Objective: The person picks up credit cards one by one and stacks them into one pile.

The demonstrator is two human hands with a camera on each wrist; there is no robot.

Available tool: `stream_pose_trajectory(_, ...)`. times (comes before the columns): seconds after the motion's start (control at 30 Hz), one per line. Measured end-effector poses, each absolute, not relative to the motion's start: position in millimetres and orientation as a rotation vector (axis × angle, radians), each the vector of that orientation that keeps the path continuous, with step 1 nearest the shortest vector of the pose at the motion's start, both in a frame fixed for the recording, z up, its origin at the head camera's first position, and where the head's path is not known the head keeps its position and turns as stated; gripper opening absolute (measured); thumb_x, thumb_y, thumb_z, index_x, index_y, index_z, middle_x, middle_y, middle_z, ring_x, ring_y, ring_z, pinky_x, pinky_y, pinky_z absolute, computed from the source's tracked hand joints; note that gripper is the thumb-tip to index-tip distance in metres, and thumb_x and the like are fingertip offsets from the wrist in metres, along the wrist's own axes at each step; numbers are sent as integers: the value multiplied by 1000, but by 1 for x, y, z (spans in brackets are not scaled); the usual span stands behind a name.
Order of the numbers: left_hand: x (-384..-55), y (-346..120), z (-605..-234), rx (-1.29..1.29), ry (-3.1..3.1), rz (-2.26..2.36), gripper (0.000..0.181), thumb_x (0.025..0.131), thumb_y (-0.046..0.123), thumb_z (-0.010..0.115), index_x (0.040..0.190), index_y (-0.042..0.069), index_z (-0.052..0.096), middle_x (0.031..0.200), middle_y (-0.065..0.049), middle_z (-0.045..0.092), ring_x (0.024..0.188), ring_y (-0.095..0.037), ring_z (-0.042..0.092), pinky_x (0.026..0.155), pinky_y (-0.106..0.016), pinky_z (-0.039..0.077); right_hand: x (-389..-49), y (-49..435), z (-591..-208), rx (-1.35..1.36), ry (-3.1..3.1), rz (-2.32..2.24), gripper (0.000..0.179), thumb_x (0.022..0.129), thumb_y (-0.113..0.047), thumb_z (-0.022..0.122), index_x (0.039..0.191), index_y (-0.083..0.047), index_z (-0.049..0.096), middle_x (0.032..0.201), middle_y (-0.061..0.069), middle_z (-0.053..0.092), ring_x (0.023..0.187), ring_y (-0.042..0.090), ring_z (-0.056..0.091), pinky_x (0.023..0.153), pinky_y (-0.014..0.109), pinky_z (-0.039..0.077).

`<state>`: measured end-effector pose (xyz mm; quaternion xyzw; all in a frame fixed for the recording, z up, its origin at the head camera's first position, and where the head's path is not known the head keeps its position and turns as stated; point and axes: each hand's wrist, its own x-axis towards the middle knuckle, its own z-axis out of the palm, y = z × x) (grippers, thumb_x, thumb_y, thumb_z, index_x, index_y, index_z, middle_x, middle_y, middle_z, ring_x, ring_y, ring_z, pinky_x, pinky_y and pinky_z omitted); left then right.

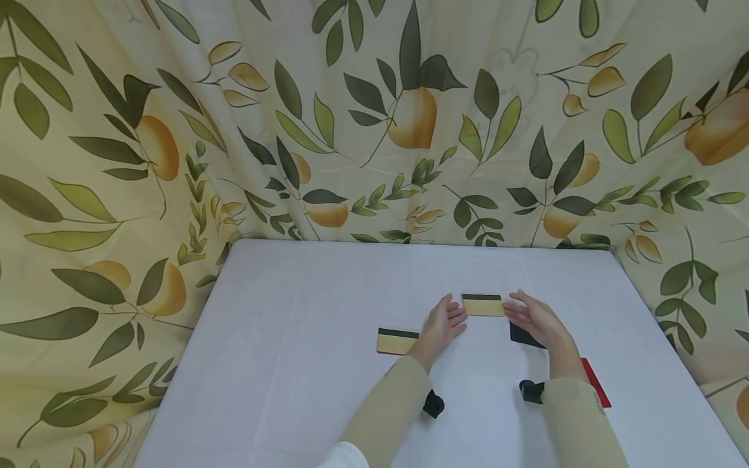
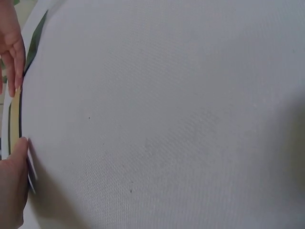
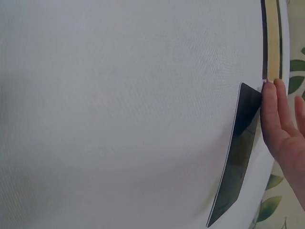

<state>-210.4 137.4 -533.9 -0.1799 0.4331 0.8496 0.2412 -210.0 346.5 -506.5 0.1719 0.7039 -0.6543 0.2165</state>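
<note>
A gold card (image 1: 482, 307) with a dark stripe along its far edge lies on the white table between the two hands. My left hand (image 1: 443, 327) is at its left end, fingers relaxed and slightly bent. At the opposite end, my right hand (image 1: 535, 318) has its fingertips right at the card's edge, with its fingers nearly straight in the right wrist view. A glossy black card (image 3: 238, 152) lies just below the right hand, which partly covers it in the head view. Behind the left wrist, a second gold card (image 1: 395, 342) with a dark stripe is partly hidden.
A red card (image 1: 597, 385) shows beside the right forearm, partly covered by the sleeve. Black wrist-worn cameras (image 1: 433, 404) stick out from both wrists. The white table (image 1: 281, 351) meets a leaf-and-fruit patterned curtain (image 1: 374, 149) at its back and sides.
</note>
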Motion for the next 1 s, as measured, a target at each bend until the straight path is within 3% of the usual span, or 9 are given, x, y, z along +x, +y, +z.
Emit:
stream_pose_trajectory(0.1,-211,134,-534,-476,1204,2311,57,94,33,44,127,-13,41,119,-26,52,117,-38,48,101,-49,36,-208,347,-505,487,1845,-1898,89,86,-61,38,146,-3,6,147,24,20,111,14,52,98,29,42)
stream_pose_trajectory(0.17,-212,132,-534,-472,1221,2296,58,94,34,44,126,-14,41,118,-27,52,116,-38,48,100,-50,37,-206,346,-504,505,1771,-1953,89,86,-59,41,146,-4,6,143,21,30,107,12,55,98,30,41)
stream_pose_trajectory(0.33,-213,126,-533,-469,1302,2233,57,93,35,45,125,-13,43,113,-24,56,112,-35,53,98,-48,40,-200,342,-503,561,1648,-2049,88,86,-56,45,147,-6,7,116,5,54,104,12,57,100,31,40)
stream_pose_trajectory(0.63,-216,115,-528,-474,1392,2130,58,92,38,44,124,-11,46,110,-23,59,106,-34,56,92,-47,45,-191,340,-506,589,1406,-2168,89,85,-54,47,147,-9,2,98,1,63,99,13,60,103,32,35)
stream_pose_trajectory(0.77,-219,109,-527,-463,1399,2080,60,92,39,44,124,-12,45,108,-23,59,105,-34,57,92,-48,45,-187,339,-508,567,1361,-2176,89,86,-54,47,147,-9,1,99,2,63,100,16,60,105,36,30)
stream_pose_trajectory(1.0,-219,102,-525,-426,1425,2006,59,93,40,43,118,-13,49,105,-22,59,102,-33,57,92,-45,46,-177,336,-508,545,1358,-2149,87,88,-55,45,147,-9,0,106,2,60,107,23,57,104,40,33)
